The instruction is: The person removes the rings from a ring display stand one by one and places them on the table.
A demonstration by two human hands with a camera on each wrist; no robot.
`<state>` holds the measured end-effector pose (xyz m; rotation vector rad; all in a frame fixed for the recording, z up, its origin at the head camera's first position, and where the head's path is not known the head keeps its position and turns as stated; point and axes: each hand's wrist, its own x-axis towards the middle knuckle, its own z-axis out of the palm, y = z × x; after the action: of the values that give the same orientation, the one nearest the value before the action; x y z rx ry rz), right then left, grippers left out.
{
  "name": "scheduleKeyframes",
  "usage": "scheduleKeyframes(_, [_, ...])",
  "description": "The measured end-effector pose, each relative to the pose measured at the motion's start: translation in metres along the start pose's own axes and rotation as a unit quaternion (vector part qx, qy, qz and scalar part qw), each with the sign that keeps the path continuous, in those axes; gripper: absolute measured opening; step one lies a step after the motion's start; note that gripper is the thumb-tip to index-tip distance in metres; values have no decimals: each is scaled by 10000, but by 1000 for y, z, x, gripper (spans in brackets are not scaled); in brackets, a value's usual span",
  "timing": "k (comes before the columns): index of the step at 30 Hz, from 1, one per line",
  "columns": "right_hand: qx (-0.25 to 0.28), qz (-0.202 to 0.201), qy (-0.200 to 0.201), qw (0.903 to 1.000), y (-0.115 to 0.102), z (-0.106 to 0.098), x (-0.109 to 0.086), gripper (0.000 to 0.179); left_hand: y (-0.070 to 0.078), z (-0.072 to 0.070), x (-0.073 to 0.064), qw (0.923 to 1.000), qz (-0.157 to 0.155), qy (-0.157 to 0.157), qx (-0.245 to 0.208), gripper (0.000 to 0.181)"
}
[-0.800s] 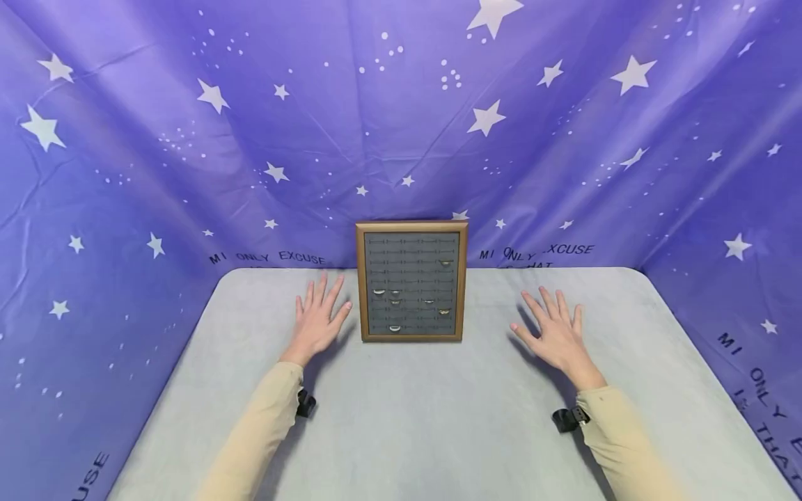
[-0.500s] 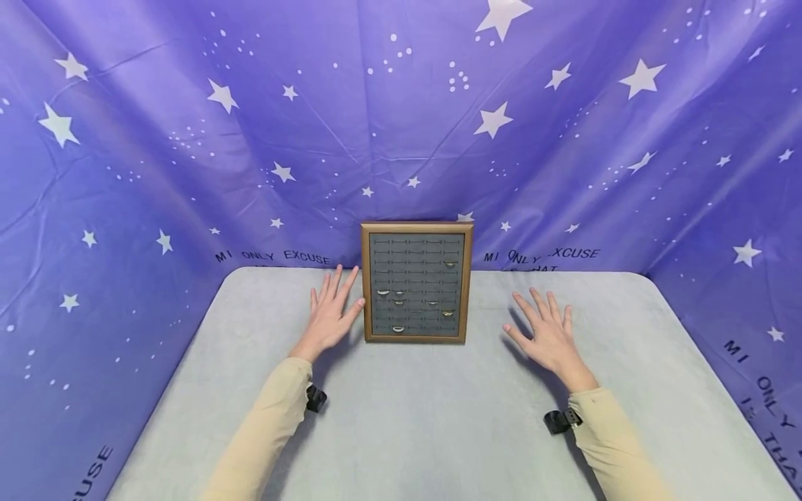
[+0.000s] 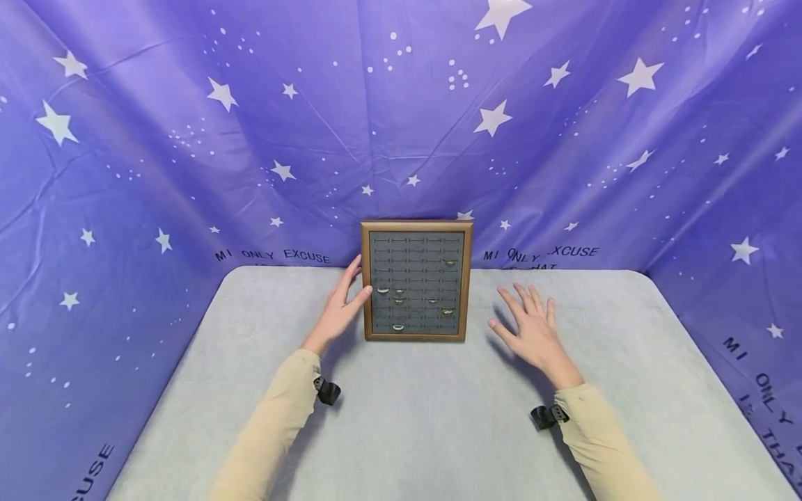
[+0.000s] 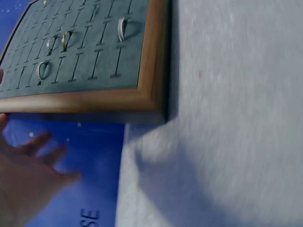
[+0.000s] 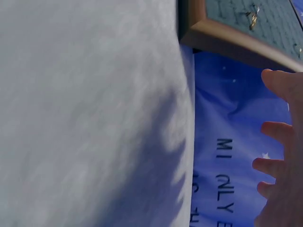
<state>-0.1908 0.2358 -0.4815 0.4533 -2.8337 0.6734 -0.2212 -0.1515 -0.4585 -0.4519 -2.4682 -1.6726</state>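
A wood-framed ring display tray [image 3: 414, 337] stands upright at the back of the table, its slotted grey-green face toward me. Several rings sit in its slots, among them a silver ring [image 4: 121, 30] in the left wrist view and a gold one [image 5: 253, 21] in the right wrist view. My left hand [image 3: 333, 316] is at the tray's left side, thumb overlapping the front of the frame and straight fingers reaching along and behind that edge, partly hidden. My right hand [image 3: 532, 332], fingers spread, hovers over the table right of the tray, holding nothing.
A grey-white table [image 3: 413, 417] lies under the hands. Close behind it and on both sides hangs a purple cloth [image 3: 326, 139] with white stars and printed words. A small black camera [image 3: 328, 391] is on the left wrist, another [image 3: 546, 417] on the right.
My left hand has moved right, from beside the tray to its left edge, its thumb now in front of the frame. My right hand has shifted left toward the tray. The tray stays standing.
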Motion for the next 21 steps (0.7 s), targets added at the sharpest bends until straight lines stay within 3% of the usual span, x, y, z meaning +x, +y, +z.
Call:
scheduleKeyframes(3, [135, -100, 105, 9998, -6, 2, 6, 71, 6, 4, 0, 9942, 161, 306, -1021, 58])
scheduleKeyframes(5, [281, -167, 173, 9993, -11, 3, 9, 70, 11, 4, 0, 9891, 246, 498, -1367, 55])
scheduleKeyframes(11, [929, -343, 422, 9942, -27, 3, 19, 67, 19, 6, -2, 9843, 13, 675, -1632, 54])
scheduleKeyframes(16, [1345, -610, 745, 9862, -37, 2, 30, 63, 16, 10, -1, 9788, -214, 813, -1869, 55])
scheduleKeyframes(21, [1621, -853, 1092, 9770, -46, 1, 42, 52, 11, 11, 2, 9768, -212, 793, -1980, 59])
